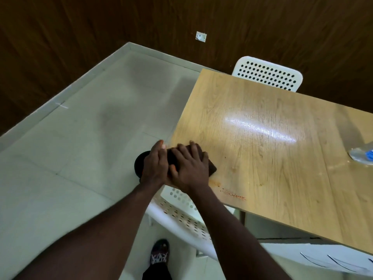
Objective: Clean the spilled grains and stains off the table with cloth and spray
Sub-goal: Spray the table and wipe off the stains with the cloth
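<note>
At the near left corner of the wooden surface (262, 138) your two hands meet over the edge. Your right hand (189, 168) lies flat, fingers spread, pressing the dark cloth (210, 164) onto the wood: an open, pressing grip rather than a closed one. Your left hand (155, 164) sits just beside it at the corner, off the edge, fingers loosely curved over a round black object (139, 164); whether it grips it, you cannot tell. Orange-red stains (232, 194) streak the wood just near-side of the cloth. A clear spray bottle (363, 153) with a blue part lies at the far right. Two white perforated chairs (268, 74) flank the surface.
</note>
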